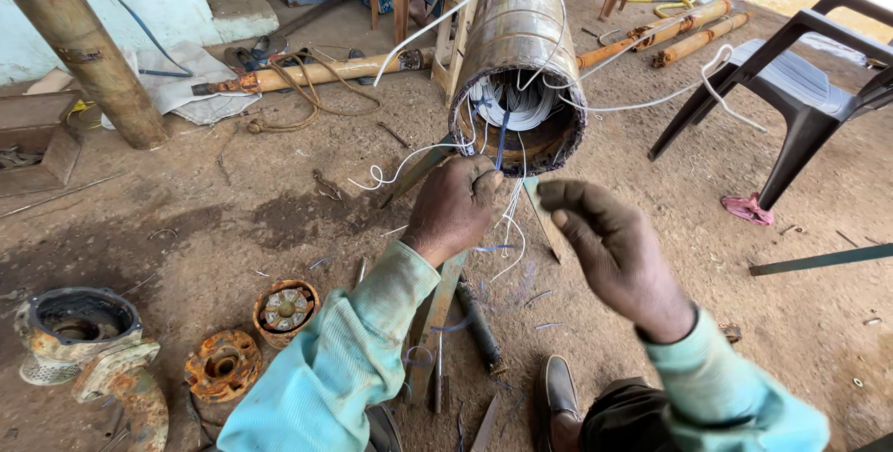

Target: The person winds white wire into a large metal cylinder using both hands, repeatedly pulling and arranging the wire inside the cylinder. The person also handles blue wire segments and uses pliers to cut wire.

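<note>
1. Below the stator (pixel 518 52) mouth, the left hand (pixel 453 206) fingers clench a wire bundle (pixel 507 201) hanging from its windings.
2. Just beside it, the right hand (pixel 609 247) hovers, fingers loose, grasping nothing.
3. Rusty pump parts (pixel 223 364) lie on the floor.

The motor stator housing (pixel 521 33), a long metal cylinder with a worn, banded outer shell, is lying tilted on a metal stand, its open end facing the viewer. White and blue winding wires (pixel 512 103) are sitting coiled inside the open mouth, whose rim is showing rust. Several thin white wire leads (pixel 507 219) are hanging down out of the lower edge of the opening, and others are looping outward over the shell.
</note>
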